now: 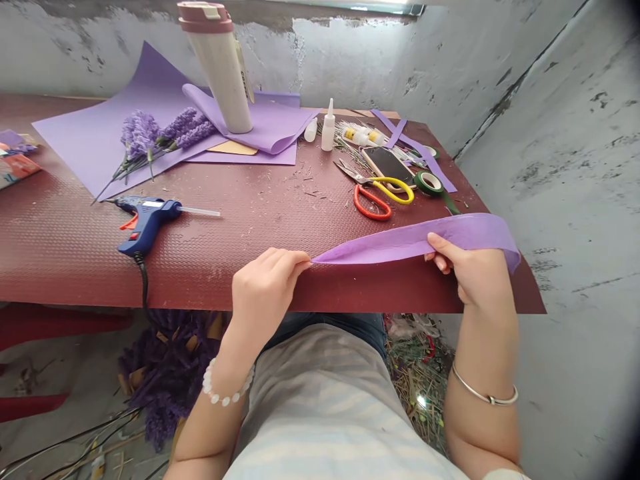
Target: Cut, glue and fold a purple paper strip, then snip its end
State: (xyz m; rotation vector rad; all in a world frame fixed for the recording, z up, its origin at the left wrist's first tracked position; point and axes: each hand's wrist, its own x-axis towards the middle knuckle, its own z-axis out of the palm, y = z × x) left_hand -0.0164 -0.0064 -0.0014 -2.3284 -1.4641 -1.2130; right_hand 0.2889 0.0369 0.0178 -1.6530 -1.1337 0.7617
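Observation:
A long strip of purple crepe paper [400, 243] stretches between my two hands over the near edge of the red table [225, 240]. My left hand [265, 287] pinches its left end with closed fingers. My right hand [467, 270] grips the strip further right, and the free end curls past it. Both hands hover at the table's front edge, above my lap.
A blue glue gun [145, 223] lies at left. Purple paper sheets [95, 137] carry paper lavender stems [150, 137] and a tilted white tumbler [220, 63]. Scissors [377, 193], a phone [387, 165], green tape [429, 183] and glue bottles [327, 127] lie at right. A grey wall stands close on the right.

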